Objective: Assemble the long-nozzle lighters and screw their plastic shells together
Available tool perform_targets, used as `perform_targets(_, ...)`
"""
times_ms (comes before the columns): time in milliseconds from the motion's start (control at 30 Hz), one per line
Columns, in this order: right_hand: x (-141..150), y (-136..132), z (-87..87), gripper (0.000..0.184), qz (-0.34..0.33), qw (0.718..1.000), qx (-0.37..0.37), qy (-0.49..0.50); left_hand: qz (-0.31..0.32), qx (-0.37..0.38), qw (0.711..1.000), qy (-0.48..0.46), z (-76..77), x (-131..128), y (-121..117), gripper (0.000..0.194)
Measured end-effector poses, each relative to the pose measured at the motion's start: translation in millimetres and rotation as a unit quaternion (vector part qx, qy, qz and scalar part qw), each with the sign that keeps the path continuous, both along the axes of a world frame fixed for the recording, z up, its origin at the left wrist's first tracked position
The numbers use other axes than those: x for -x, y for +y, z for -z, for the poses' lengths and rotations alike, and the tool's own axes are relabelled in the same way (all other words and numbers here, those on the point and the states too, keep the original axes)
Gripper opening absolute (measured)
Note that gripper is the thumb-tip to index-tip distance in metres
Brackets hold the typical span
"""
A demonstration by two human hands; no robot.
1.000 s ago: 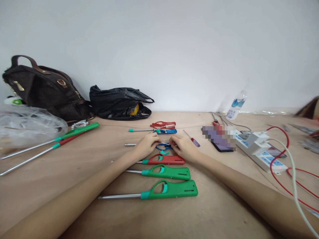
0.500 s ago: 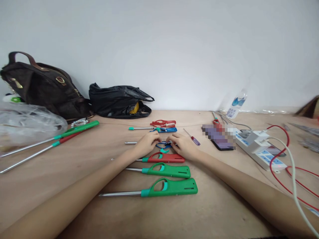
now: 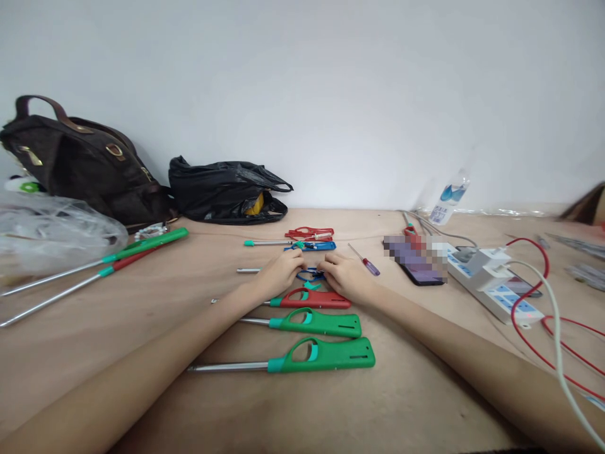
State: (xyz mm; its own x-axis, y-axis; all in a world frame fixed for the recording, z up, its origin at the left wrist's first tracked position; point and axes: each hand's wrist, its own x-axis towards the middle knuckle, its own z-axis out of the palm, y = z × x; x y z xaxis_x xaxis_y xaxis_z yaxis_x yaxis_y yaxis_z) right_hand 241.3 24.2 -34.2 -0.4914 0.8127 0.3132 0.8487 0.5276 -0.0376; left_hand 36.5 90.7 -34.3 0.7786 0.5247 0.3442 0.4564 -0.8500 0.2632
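Note:
My left hand [image 3: 280, 275] and my right hand [image 3: 348, 277] are at an opened blue gas lighter [image 3: 309, 275], whose metal tube [image 3: 248, 270] sticks out to the left. The left fingers are closed at the lighter's neck end. Those of my right hand curl over the handle end, where small dark parts show; the fingertips hide most of the contact. A loose teal trigger [image 3: 312, 285] lies just in front. Behind are another opened blue lighter [image 3: 326, 246] and opened red lighter halves [image 3: 309, 234]. Nearer me lie a red lighter [image 3: 326, 299] and two green lighters [image 3: 331, 323].
A purple-handled screwdriver [image 3: 371, 267] and a phone [image 3: 418, 265] lie to the right, beside a power strip [image 3: 508, 302] with red and white cables. Two long lighters [image 3: 151, 243], a clear plastic bag [image 3: 61, 233], a black bag [image 3: 212, 195] and a dark backpack [image 3: 94, 164] are left.
My right fingers have shifted slightly right, so the gap between the two hands is a little wider. The left hand and the lighters stay about where they were.

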Motion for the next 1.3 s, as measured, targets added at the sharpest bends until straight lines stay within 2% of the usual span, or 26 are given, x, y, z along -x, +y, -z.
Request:
perform_targets(200,-4.6,4.6,5.3,0.020,-0.018,0.997,0.018,0.075,0.000,-0.010,1.000,0.006,-1.0,-0.4,-1.2,0.026)
perform_targets(767,-3.6,9.8,8.4,0.023,-0.008,0.987,0.056,0.150,0.014,-0.056,0.997,0.043,0.0,0.0,-0.3,0.030)
perform_targets(1300,-1.4,7.9,6.6,0.024,-0.026,0.994,0.043,0.097,0.008,-0.079,0.995,0.062,1.9,-1.6,2.3,0.037)
